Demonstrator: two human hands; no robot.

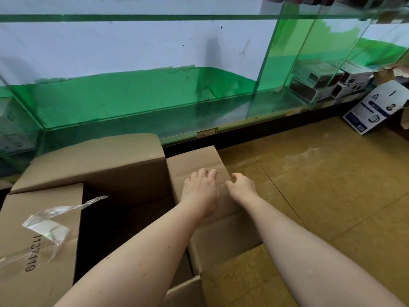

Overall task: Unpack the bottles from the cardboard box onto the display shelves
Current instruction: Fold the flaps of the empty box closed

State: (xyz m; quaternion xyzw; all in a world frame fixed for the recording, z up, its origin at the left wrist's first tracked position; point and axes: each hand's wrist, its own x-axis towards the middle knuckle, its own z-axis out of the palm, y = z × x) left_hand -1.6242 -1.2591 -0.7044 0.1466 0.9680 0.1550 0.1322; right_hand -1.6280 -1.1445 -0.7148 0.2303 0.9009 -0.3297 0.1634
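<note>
Brown cardboard box (124, 173) sits open on the floor (321, 173) before the glass shelves (155, 103). The left hand (200, 188) rests on the right flap (199, 165), fingers spread; the right hand (242, 187) grips that flap's edge with curled fingers. No bottles can be made out in the dark inside

Bare forearms (141, 258) (seemingly sleeveless)

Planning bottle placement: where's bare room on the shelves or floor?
Free: the glass shelf bay between the left edge and the glass divider; the tan floor right of the cardboard box. Crowded: the right bay, stacked with small boxes. Both hands, left and right, are on the right flap.
</note>
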